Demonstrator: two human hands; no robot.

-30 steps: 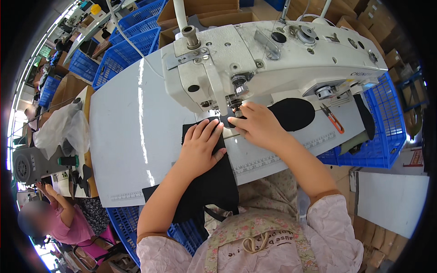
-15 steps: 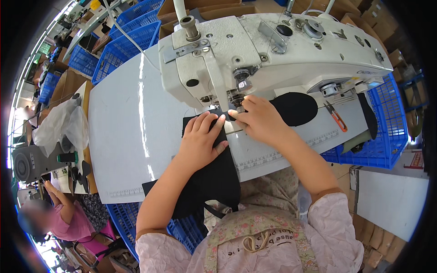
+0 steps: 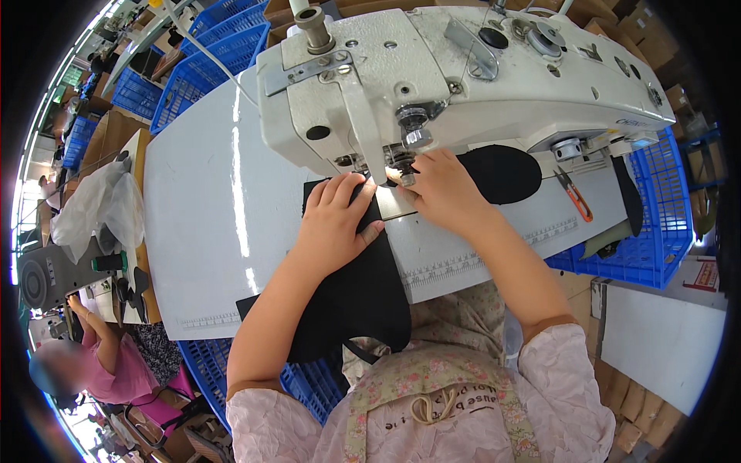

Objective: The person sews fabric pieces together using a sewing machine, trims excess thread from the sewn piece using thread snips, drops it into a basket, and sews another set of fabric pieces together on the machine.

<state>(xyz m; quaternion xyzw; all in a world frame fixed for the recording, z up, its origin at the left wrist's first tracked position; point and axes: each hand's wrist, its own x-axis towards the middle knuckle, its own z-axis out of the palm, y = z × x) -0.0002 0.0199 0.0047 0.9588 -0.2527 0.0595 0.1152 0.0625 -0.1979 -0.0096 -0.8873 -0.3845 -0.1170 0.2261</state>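
Observation:
A piece of black fabric lies on the sewing machine's bed and hangs over the front edge toward my lap. My left hand rests on its upper part, palm down, with the thumb apart and the fingertips beside the presser foot. Close to the needle area, my right hand has its fingers bent together at the right of the foot; what they pinch is hidden. The white sewing machine stands over both hands. A rounded black piece lies under its arm, right of my right hand.
Orange-handled thread snips lie on the white table, right of the rounded piece. Blue crates stand at the right, back left and below the front edge. A plastic bag hangs at the left, near a co-worker in pink.
My hands and the black fabric sit slightly higher in the picture, while the whole view has shifted a little. My right fingertips have moved up closer beside the presser foot.

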